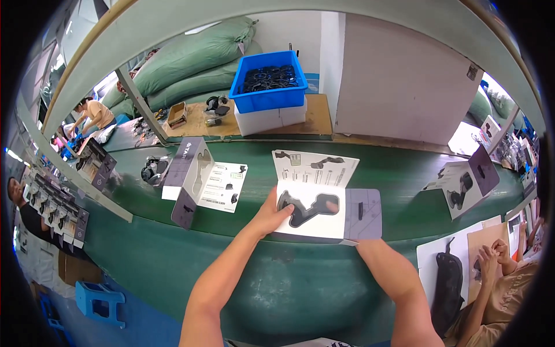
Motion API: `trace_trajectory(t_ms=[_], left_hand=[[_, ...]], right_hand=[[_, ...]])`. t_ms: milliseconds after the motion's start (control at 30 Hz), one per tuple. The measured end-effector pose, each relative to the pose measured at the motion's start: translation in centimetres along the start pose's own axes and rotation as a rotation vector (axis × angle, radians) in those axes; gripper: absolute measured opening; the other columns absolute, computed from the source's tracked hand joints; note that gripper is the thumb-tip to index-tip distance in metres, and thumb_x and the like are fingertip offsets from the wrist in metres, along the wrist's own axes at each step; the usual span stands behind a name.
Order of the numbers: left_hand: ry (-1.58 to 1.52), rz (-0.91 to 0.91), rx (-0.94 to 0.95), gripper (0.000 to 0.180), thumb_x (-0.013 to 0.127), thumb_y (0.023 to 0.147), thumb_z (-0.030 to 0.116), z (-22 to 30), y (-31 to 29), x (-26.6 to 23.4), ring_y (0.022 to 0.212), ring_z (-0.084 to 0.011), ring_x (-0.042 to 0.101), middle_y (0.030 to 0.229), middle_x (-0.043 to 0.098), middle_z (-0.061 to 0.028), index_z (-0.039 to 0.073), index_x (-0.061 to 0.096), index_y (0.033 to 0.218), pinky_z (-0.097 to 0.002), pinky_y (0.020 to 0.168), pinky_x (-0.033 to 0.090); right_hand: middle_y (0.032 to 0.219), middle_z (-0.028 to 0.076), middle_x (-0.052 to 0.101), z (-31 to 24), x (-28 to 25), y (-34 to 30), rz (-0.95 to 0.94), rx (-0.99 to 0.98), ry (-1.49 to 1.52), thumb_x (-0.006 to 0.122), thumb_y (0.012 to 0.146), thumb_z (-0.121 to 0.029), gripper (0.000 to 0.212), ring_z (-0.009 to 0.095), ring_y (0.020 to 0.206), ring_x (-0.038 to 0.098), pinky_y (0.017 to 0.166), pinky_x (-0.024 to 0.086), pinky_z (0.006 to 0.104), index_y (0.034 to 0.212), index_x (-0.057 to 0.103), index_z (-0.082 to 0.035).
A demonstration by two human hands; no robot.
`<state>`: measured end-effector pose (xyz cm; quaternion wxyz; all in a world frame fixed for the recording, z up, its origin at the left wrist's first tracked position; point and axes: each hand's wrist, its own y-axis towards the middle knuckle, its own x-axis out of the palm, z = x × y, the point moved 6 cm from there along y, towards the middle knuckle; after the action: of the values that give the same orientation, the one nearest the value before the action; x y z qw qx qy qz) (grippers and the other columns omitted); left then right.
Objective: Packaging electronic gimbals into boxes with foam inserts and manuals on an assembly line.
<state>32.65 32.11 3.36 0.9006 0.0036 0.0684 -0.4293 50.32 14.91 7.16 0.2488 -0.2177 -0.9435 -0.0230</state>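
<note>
White-and-grey carton held over the green belt

To my left stands a second carton. My left hand clasps the first one's left edge, thumb over its white panel. My right hand hides behind its grey flap; I cannot tell its fingers' spread or hold. Farther right stands a third carton.

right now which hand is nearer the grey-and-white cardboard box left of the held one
Left hand, just right of that box; the right hand, mostly hidden, is farther right.
</note>
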Motion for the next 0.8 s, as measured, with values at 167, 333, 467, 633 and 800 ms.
trace_trajectory(t_ms=[167, 333, 467, 633, 800], left_hand=[[-0.004, -0.012, -0.004, 0.067, 0.061, 0.098, 0.012, 2.6, -1.3, 1.7, 0.133, -0.0315, 0.054, 0.148, 0.051, -0.0218, 0.002, 0.031, 0.157, -0.0388, 0.110, 0.044], [-0.018, 0.090, 0.031, 0.063, 0.062, 0.093, 0.012, 2.1, -1.4, 2.3, 0.121, -0.0325, 0.061, 0.136, 0.059, -0.0234, -0.002, 0.040, 0.150, -0.0390, 0.103, 0.049], [-0.024, 0.177, 0.067, 0.058, 0.066, 0.088, 0.011, 2.6, -0.6, 4.5, 0.111, -0.0321, 0.063, 0.127, 0.062, -0.0231, -0.004, 0.047, 0.141, -0.0379, 0.098, 0.051], [-0.044, 0.157, 0.191, 0.066, 0.071, 0.087, 0.019, 2.9, -0.1, 6.5, 0.118, -0.0360, 0.059, 0.132, 0.058, -0.0267, -0.007, 0.045, 0.142, -0.0426, 0.104, 0.046], [0.567, 0.573, 0.435, 0.076, 0.077, 0.085, 0.028, 11.1, -9.7, -1.9, 0.125, -0.0414, 0.053, 0.138, 0.050, -0.0288, -0.008, 0.042, 0.142, -0.0459, 0.108, 0.043]], right_hand=[[0.133, 0.014, 0.067, 1.1, -4.1, 0.9, -0.057, 0.026, 0.348, 0.059, 0.102, -0.020, 0.039, 0.029, 0.125, 0.063, 0.108, 0.053, 0.0459, 0.138, 0.059, -0.006], [0.130, 0.014, 0.068, 0.1, -14.0, 0.5, 0.118, 0.034, 0.122, 0.050, 0.104, -0.034, 0.044, 0.028, 0.119, 0.065, 0.102, 0.053, 0.0456, 0.137, 0.061, -0.007], [0.121, 0.025, 0.070, -3.4, -17.2, -3.3, 0.395, 0.223, 0.040, 0.038, 0.102, -0.067, 0.084, 0.031, 0.106, 0.069, 0.095, 0.053, 0.0416, 0.127, 0.064, 0.009], [0.101, 0.015, 0.072, -7.2, -16.6, -3.1, 0.380, 0.172, -0.291, 0.062, 0.094, -0.023, 0.036, 0.023, 0.083, 0.068, 0.078, 0.053, 0.0332, 0.114, 0.067, 0.006], [0.102, 0.014, 0.068, -16.8, -23.3, -3.8, 0.689, -0.160, -1.016, 0.068, 0.089, -0.009, 0.029, 0.025, 0.089, 0.064, 0.080, 0.050, 0.0347, 0.115, 0.065, 0.003]])
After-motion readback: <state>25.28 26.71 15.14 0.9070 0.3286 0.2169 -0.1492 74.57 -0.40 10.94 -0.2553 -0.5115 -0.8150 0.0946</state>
